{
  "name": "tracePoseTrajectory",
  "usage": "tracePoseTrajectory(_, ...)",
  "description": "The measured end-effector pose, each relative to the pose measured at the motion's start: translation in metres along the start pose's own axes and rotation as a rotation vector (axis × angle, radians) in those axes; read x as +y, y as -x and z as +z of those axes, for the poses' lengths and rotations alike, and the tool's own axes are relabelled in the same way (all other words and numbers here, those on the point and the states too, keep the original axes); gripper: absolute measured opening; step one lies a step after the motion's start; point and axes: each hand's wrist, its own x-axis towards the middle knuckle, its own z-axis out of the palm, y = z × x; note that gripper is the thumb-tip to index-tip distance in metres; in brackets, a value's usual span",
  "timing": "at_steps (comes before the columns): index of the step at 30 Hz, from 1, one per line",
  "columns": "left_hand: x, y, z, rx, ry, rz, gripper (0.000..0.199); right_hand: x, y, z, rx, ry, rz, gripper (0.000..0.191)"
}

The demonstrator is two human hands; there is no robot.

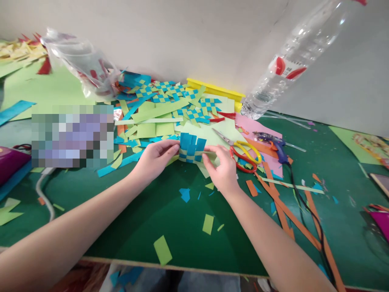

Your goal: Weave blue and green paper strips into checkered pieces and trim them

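Between my two hands, above the green table, is a small piece of woven paper (192,148) made of blue upright strips crossed by light green ones. My left hand (158,156) pinches its left edge between thumb and fingers. On the other side my right hand (221,165) is closed on the right edge, where a light green strip sticks out. The blue strips stand loose at the top, while the lower part is checkered. Scissors (243,153) with yellow and red handles lie just right of my right hand.
Finished-looking blue and green woven pieces (194,115) lie behind my hands among paper strips. A glue gun (275,146) with a black cord sits at right. A plastic bottle (288,61) stands at the wall, and a bagged cup (88,67) at left. Orange strips (288,215) cross the green table (121,227).
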Motion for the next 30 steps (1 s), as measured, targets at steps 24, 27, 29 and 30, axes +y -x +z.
tracePoseTrajectory(24, 0.006, 0.004, -0.001, 0.004, -0.128, 0.129, 0.026, -0.009, 0.001, -0.005, -0.024, -0.064, 0.014, 0.033)
tracePoseTrajectory(27, 0.005, 0.005, -0.001, 0.005, -0.132, 0.136, 0.026, -0.01, 0.001, -0.005, -0.014, -0.064, 0.023, 0.04)
tracePoseTrajectory(29, 0.004, 0.006, -0.001, -0.015, -0.144, 0.149, 0.026, -0.01, 0.001, -0.004, -0.019, -0.076, 0.029, 0.034)
tracePoseTrajectory(30, 0.003, 0.006, -0.001, -0.026, -0.149, 0.156, 0.026, -0.01, 0.001, -0.004, -0.025, -0.088, 0.033, 0.03)
